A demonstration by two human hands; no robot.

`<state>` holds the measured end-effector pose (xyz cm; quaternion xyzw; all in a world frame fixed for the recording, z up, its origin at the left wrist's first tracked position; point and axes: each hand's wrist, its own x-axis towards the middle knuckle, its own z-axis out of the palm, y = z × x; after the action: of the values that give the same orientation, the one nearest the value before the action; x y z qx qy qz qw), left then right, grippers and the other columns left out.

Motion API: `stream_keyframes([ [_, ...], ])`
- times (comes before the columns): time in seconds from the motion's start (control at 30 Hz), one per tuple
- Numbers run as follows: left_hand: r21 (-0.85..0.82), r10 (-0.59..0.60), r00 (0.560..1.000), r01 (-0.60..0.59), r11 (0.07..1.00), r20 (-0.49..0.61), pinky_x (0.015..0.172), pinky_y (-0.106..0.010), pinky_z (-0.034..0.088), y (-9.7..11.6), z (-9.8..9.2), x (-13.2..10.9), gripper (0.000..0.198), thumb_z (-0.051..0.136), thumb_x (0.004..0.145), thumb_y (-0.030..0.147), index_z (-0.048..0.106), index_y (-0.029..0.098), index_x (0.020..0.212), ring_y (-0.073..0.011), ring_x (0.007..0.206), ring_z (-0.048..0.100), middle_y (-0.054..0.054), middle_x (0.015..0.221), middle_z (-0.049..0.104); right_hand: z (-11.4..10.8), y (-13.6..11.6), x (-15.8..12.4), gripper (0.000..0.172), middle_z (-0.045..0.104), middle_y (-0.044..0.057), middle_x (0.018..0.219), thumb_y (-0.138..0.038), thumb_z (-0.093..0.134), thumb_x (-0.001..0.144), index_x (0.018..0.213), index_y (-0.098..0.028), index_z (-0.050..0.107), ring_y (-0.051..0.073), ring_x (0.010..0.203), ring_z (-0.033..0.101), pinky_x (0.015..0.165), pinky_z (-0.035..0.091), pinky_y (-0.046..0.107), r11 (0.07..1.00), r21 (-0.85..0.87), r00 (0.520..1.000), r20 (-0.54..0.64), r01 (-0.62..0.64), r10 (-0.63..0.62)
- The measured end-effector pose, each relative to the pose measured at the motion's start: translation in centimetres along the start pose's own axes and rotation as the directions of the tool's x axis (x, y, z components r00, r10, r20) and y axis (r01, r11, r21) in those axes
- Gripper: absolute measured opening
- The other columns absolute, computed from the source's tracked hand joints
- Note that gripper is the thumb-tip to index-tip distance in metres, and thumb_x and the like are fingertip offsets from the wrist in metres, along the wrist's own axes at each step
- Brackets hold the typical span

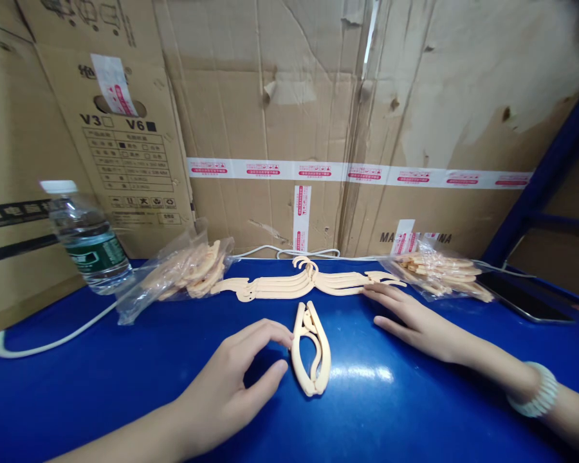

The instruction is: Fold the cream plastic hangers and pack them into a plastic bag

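Observation:
A folded peach-coloured folding clothes hanger (324,347) lies on the blue table, its hook tucked between its closed arms. My left hand (236,366) is beside it with fingertips at its left edge and the thumb apart; nothing is gripped. Behind it lies a row of several unfolded hangers (284,284), stacked close together with their hooks toward the back. My right hand (410,316) rests open and palm down, its fingertips at the right end of that row. A pale bracelet circles the right wrist.
Clear plastic bags of folded hangers lie at left (193,273) and right (439,273). A water bottle (89,247) stands far left. A dark phone (521,297) lies far right. White cable (53,350) runs along the table; cardboard (270,122) walls the back.

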<state>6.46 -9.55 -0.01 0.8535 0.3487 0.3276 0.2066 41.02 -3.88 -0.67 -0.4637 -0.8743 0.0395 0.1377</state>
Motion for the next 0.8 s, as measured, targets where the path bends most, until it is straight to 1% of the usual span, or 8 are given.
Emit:
stream_keyframes([
  [0.2, -0.003, 0.009, 1.000, -0.009, 1.000, -0.017, 0.090, -0.029, 0.050, -0.18, 0.04, -0.03, 0.017, 0.048, 0.092, 0.015, 0.057, 0.024, 0.102, -0.0159, 0.099, 0.063, -0.001, 0.106, 0.066, -0.18, -0.09, -0.03, 0.056, 0.040, 0.015, 0.149, -0.052, 0.037, 0.099, 0.142, -0.018, 0.048, 0.032, 0.138, 0.036, 0.115, 0.030, 0.054, 0.999, 0.040, 1.000, 0.007, -0.010, 0.010],
  [0.33, -0.003, 0.007, 1.000, -0.008, 1.000, -0.026, 0.089, -0.029, 0.050, -0.22, 0.02, -0.09, 0.016, 0.048, 0.092, 0.015, 0.058, 0.023, 0.100, -0.0165, 0.098, 0.064, -0.002, 0.104, 0.067, -0.13, 0.06, -0.09, 0.056, 0.040, 0.015, 0.150, -0.053, 0.038, 0.099, 0.143, -0.019, 0.047, 0.032, 0.138, 0.036, 0.115, 0.030, 0.055, 0.998, 0.055, 1.000, 0.007, -0.004, 0.004],
  [0.47, 0.001, 0.021, 0.999, -0.021, 1.000, -0.041, 0.084, -0.029, 0.052, -0.18, 0.07, -0.16, 0.015, 0.047, 0.092, 0.016, 0.059, 0.022, 0.097, -0.0169, 0.092, 0.065, -0.002, 0.100, 0.068, -0.13, 0.07, -0.12, 0.057, 0.041, 0.016, 0.148, -0.053, 0.038, 0.099, 0.143, -0.019, 0.047, 0.033, 0.138, 0.036, 0.115, 0.030, 0.055, 0.999, 0.051, 1.000, 0.005, -0.002, 0.002],
  [0.57, 0.010, 0.020, 0.999, -0.020, 1.000, -0.048, 0.082, -0.029, 0.052, -0.21, 0.12, -0.21, 0.015, 0.047, 0.092, 0.016, 0.060, 0.022, 0.096, -0.0172, 0.090, 0.065, -0.003, 0.098, 0.069, -0.20, -0.12, -0.10, 0.056, 0.038, 0.015, 0.150, -0.053, 0.038, 0.099, 0.143, -0.020, 0.046, 0.034, 0.139, 0.034, 0.114, 0.029, 0.056, 0.999, 0.048, 1.000, -0.001, -0.010, 0.010],
  [0.67, 0.014, 0.026, 0.999, -0.025, 1.000, -0.040, 0.081, -0.029, 0.052, -0.29, 0.17, -0.22, 0.016, 0.047, 0.092, 0.016, 0.060, 0.022, 0.096, -0.0170, 0.088, 0.065, -0.003, 0.096, 0.069, -0.21, -0.23, -0.09, 0.056, 0.035, 0.013, 0.153, -0.052, 0.038, 0.099, 0.145, -0.022, 0.043, 0.034, 0.141, 0.031, 0.115, 0.028, 0.057, 0.998, 0.059, 1.000, -0.004, -0.008, 0.008],
  [0.8, 0.014, 0.038, 0.999, -0.038, 0.999, -0.020, 0.080, -0.027, 0.051, -0.33, 0.21, -0.14, 0.017, 0.046, 0.092, 0.014, 0.060, 0.023, 0.096, -0.0155, 0.087, 0.065, -0.001, 0.095, 0.068, -0.11, -0.06, -0.12, 0.056, 0.036, 0.013, 0.152, -0.052, 0.038, 0.099, 0.146, -0.023, 0.042, 0.033, 0.140, 0.032, 0.115, 0.028, 0.056, 0.997, 0.080, 1.000, 0.010, -0.008, 0.008],
])
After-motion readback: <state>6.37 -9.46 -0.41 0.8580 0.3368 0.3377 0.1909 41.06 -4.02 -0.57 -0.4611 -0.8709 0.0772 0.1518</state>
